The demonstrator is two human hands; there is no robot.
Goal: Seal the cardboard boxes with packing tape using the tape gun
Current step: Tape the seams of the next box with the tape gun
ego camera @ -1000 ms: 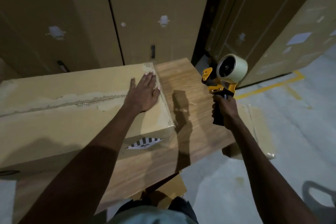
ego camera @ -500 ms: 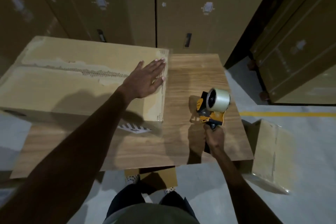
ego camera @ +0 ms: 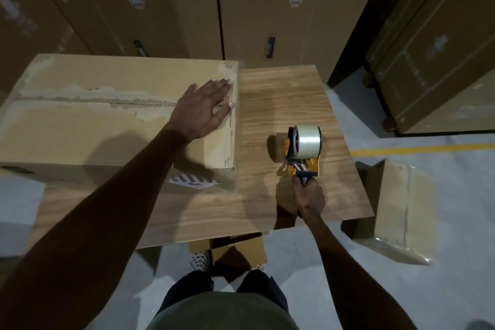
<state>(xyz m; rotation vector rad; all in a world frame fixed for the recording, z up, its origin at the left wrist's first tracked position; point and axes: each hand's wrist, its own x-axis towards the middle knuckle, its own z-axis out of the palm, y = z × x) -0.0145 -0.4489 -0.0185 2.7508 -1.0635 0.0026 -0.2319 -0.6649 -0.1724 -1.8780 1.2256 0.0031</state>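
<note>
Tape gun [ego camera: 302,153]: a second ago raised in the air off the surface's right edge; now lowered and resting on the wooden surface [ego camera: 281,94], in its right half, roll of clear tape [ego camera: 308,140] uppermost. Right hand [ego camera: 308,195]: fingers curled round the gun's dark handle, near the surface's front edge. Left hand [ego camera: 203,107]: flat, fingers straight and spread, pressing on top of the large cardboard box [ego camera: 80,126] at its right end, as before; fingertips reach the box's right edge. The box sits on the surface's left half, its centre seam torn and untaped, a striped label [ego camera: 192,181] on its near side. The tape gun lies just right of the box, apart from it, and well apart from the left hand. Small cardboard box [ego camera: 401,206]: on the floor off the surface's right front corner. Tall cartons [ego camera: 267,8] stand behind.
</note>
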